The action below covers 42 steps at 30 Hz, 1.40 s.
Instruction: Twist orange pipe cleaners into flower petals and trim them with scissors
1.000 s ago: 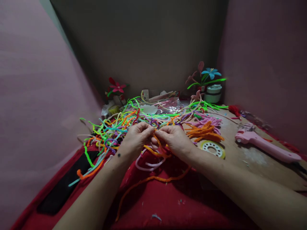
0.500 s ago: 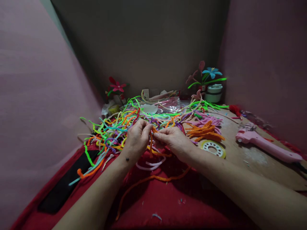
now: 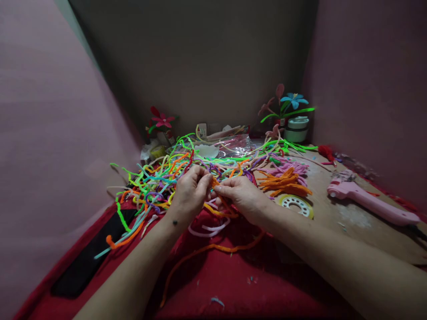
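Observation:
My left hand (image 3: 192,189) and my right hand (image 3: 240,194) meet near the middle of the view, fingertips almost touching. Between them is an orange pipe cleaner (image 3: 215,182), pinched by the fingers of both hands; its short end slants down toward the right. Behind and left of my hands spreads a tangled heap of coloured pipe cleaners (image 3: 156,174). A long orange pipe cleaner (image 3: 213,247) curves over the red cloth (image 3: 200,284) below my hands. To the right of my right hand lies a bundle of orange pieces (image 3: 285,182).
A pink glue gun (image 3: 376,202) and a tape roll (image 3: 296,206) rest on the brown board (image 3: 360,240). A black flat object (image 3: 90,258) lies at left. Pipe-cleaner flowers (image 3: 295,101) and a lidded container (image 3: 296,129) stand at the back.
The orange piece's short end hung straight down between my hands before; now it slants toward the right hand. Both hands have stayed in nearly the same place.

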{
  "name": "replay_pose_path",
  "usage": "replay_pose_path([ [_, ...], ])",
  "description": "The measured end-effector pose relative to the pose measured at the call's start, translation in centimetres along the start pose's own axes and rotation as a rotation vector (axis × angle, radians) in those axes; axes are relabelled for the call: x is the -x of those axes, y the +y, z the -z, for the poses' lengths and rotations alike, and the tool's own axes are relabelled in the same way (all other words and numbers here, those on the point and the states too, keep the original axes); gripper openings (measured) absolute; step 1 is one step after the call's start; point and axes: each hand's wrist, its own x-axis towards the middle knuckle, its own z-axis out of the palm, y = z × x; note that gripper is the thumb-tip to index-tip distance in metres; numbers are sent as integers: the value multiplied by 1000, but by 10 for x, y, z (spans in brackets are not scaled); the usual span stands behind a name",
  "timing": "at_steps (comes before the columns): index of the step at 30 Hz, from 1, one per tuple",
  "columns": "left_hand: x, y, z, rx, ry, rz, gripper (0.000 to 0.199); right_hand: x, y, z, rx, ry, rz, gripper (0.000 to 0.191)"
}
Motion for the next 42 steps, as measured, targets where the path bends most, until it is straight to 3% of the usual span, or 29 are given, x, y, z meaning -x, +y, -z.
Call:
replay_pose_path([
  [4, -2, 1, 4, 371, -209, 204, 20, -1, -2, -1, -93, -31, -26, 22],
  [8, -3, -3, 3, 427, -279, 257, 22, 0, -4, -1, -43, -11, -24, 27],
  [12, -1, -2, -2, 197, -160, 185, 23, 3, -5, -2, 29, 7, -69, 31],
  [19, 5, 0, -4, -477, 11, -219, 26, 2, -3, -4, 87, -37, -97, 27],
  [26, 7, 4, -3, -569, 30, -263, 26, -1, 1, -4, 236, 3, 5, 34],
  [29, 5, 3, -2, -566, 35, -258, 27, 0, -1, -4, 219, 7, -14, 34],
  [34, 0, 0, -1, -365, 0, -130, 24, 3, -6, -6, 118, -14, -66, 34],
  [38, -4, -3, 3, 61, -197, 108, 26, 6, -9, -6, 91, -16, -69, 33],
  [42, -6, -8, 6, 358, -329, 229, 22, 5, -8, -5, 38, -46, -96, 28],
])
